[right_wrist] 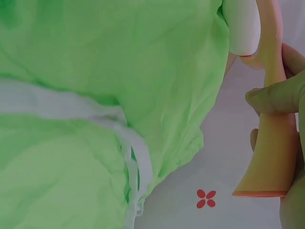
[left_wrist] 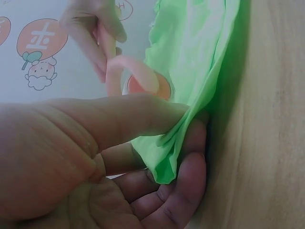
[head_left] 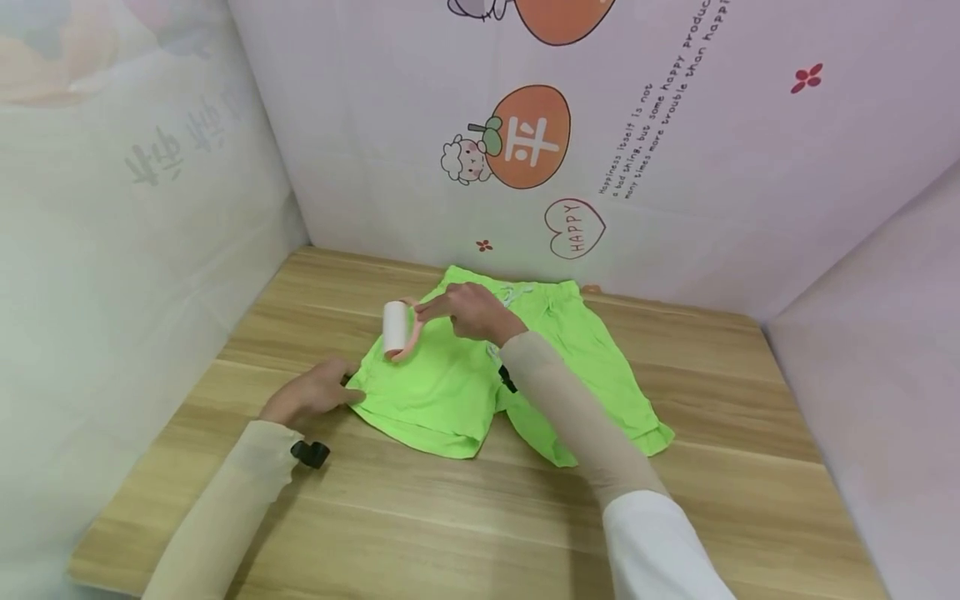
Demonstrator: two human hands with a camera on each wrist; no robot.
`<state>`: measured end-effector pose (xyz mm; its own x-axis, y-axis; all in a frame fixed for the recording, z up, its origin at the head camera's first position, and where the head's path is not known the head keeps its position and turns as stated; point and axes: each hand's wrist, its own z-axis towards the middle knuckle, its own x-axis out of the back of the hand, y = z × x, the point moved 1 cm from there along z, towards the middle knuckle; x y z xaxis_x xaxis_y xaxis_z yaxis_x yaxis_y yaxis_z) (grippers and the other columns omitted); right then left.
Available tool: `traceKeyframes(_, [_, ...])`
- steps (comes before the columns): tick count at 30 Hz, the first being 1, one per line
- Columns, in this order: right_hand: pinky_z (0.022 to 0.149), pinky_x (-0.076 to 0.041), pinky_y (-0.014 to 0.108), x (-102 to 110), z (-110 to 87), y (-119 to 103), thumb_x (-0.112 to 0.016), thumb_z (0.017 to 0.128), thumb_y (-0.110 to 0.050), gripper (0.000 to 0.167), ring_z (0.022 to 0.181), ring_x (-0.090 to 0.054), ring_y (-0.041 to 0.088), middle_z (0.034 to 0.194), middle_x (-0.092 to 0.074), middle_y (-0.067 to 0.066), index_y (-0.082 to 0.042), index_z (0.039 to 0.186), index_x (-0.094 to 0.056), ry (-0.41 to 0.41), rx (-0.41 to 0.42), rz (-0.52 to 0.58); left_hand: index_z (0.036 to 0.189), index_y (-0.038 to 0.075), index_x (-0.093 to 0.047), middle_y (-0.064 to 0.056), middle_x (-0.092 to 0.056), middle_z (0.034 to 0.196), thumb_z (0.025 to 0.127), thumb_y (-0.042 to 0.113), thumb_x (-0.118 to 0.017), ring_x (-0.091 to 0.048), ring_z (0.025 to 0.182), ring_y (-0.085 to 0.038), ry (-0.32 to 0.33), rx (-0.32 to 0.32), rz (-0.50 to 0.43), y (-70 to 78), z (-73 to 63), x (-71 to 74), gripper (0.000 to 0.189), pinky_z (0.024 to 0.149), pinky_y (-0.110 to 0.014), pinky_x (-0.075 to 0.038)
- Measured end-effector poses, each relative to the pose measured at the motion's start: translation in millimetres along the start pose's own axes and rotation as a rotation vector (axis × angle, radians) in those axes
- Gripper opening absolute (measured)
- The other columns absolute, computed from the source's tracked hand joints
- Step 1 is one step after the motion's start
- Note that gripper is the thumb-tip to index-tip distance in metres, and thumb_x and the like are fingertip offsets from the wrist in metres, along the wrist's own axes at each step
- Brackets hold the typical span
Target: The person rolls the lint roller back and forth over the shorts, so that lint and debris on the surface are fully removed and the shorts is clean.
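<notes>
Gripping the pink handle (right_wrist: 274, 157) of what looks like a lint roller (head_left: 394, 327), the right hand (head_left: 474, 312) has its fingers wrapped round it. The left hand (head_left: 317, 389) pinches the hem (left_wrist: 167, 169) of the green shorts (head_left: 442, 383) between thumb and fingers. They lie spread out on the wooden table (head_left: 412, 517), waistband (head_left: 558, 293) toward the printed wall (head_left: 675, 250), with the roller at their left outer edge; can't tell if it's pressing. I'd call this the rolling step, and imo the next move calls for a taut hem and the roller sitting flat against the fabric.
</notes>
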<state>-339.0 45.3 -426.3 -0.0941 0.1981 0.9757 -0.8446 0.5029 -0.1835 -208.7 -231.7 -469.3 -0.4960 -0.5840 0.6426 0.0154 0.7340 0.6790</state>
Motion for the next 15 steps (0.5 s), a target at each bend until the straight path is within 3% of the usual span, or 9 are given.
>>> traceKeyframes(5, [0.061,-0.031,0.025,13,-11.2,15,-0.048,0.086,0.026,0.077,0.073,-0.049,0.014,0.135,-0.071,-0.014,-0.03,0.128,-0.078,0.014,-0.013,-0.054,0.141,-0.008,-0.06,-0.017,-0.065,0.128,0.102,0.014,-0.064,-0.055,0.096,-0.024,0.004,0.006,0.01,1.5,1.1,0.9,0.046,0.084,-0.036,-0.046])
traceKeyframes(11, [0.061,-0.032,0.027,24,-31.2,38,-0.05,0.084,0.028,0.076,0.068,-0.038,0.015,0.135,-0.071,-0.013,-0.03,0.126,-0.078,0.004,-0.094,-0.086,0.141,-0.008,-0.061,-0.015,-0.064,0.124,0.102,0.013,-0.064,-0.052,0.09,-0.022,0.004,0.019,-0.008,2.7,0.0,-0.1,0.045,0.078,-0.033,-0.044])
traceKeyframes(13, [0.064,-0.036,0.029,27,-40.8,48,-0.05,0.084,0.028,0.076,0.071,-0.048,0.018,0.136,-0.071,-0.011,-0.028,0.127,-0.078,-0.004,-0.129,-0.06,0.141,-0.008,-0.06,-0.015,-0.063,0.125,0.102,0.014,-0.064,-0.052,0.09,-0.022,0.002,0.021,-0.011,3.3,-0.9,-0.3,0.045,0.078,-0.033,-0.043])
traceKeyframes(15, [0.07,-0.044,0.03,30,-51.1,58,-0.049,0.083,0.028,0.077,0.085,-0.064,0.022,0.137,-0.071,-0.01,-0.027,0.128,-0.077,-0.009,-0.161,-0.043,0.141,-0.008,-0.06,-0.015,-0.063,0.122,0.102,0.013,-0.064,-0.051,0.088,-0.022,0.001,0.023,-0.012,3.6,-1.4,-0.2,0.044,0.077,-0.033,-0.043])
